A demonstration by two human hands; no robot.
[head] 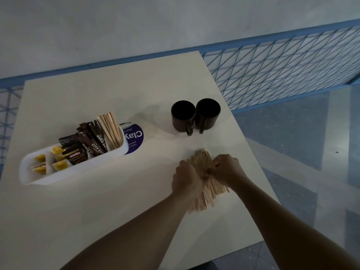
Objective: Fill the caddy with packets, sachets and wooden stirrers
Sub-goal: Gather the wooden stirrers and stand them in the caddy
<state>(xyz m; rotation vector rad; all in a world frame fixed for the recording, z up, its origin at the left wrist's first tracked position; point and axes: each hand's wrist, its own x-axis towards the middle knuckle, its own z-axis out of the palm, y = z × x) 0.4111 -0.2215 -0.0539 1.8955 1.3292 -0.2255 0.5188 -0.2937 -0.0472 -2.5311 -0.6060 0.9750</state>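
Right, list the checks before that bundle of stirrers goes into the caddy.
1. Grip: left hand and right hand both hold the bundle: ok.
2. Bundle squared up: its near ends splay unevenly: not ok.
3. Room in the caddy beside its stirrers: cannot tell.
4. Path over the table to the caddy is bare: ok.
5. The mugs stand apart from the bundle: ok.

Left hand (187, 178) and right hand (227, 168) hide the middle of the pale wooden stirrer bundle (206, 197). The white plastic caddy (74, 172) covers part of a round purple label (136, 139), its small print unreadable. The cream table (97, 211) runs off the left and bottom edges.
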